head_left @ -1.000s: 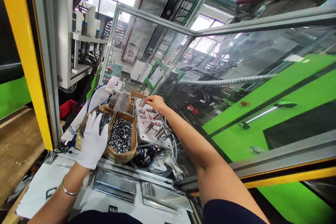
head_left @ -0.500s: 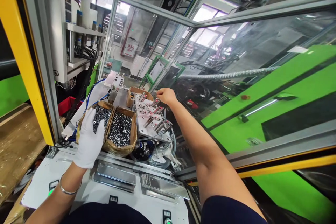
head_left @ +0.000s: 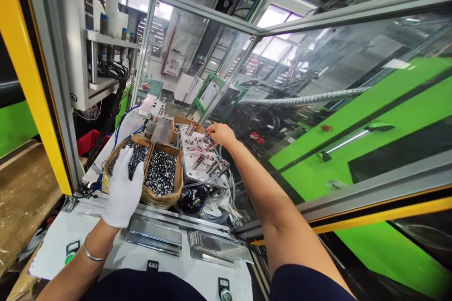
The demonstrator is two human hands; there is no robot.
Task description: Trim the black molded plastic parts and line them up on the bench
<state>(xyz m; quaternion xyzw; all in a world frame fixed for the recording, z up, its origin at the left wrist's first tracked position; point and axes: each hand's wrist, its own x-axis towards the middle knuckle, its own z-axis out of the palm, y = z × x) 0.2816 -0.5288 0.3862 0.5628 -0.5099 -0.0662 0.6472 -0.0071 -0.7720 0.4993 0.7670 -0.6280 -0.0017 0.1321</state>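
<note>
My left hand, in a white glove with a bracelet below it, is over the left cardboard box of small dark metal parts. Its thumb stands apart from the fingers, and nothing shows between them. Bare and stretched far forward, my right hand is at the far right corner of a metal fixture plate with several upright pins and clamps. The right fingers are bent together at a pin there; what they grip, if anything, is too small to make out.
Beside the left box stands a second cardboard box of shiny small parts. Another box sits behind the fixture. Flat metal plates lie on the white table in front. Coiled hoses hang below the fixture. Clear guard panels rise on the right.
My left hand has shifted slightly right over the box. My right hand has come a little lower and nearer the fixture's pins. The boxes and fixture keep their places.
</note>
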